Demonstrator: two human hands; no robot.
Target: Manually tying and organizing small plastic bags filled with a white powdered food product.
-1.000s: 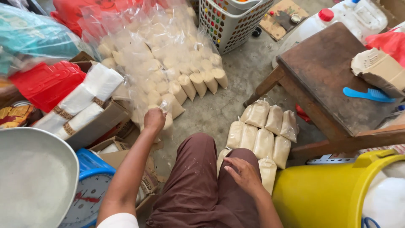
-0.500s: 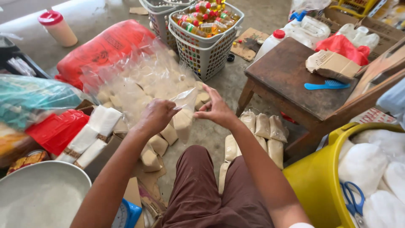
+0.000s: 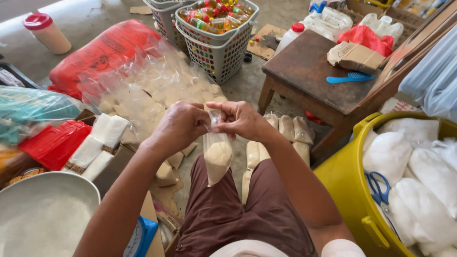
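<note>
Left hand (image 3: 178, 126) and right hand (image 3: 240, 120), raised together over the lap, pinch closed on the bag (image 3: 217, 159) top.

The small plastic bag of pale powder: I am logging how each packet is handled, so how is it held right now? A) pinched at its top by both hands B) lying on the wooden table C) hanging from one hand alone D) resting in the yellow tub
A: the left hand and right hand both pinch the top of the small plastic bag, which hangs above the lap.
</note>
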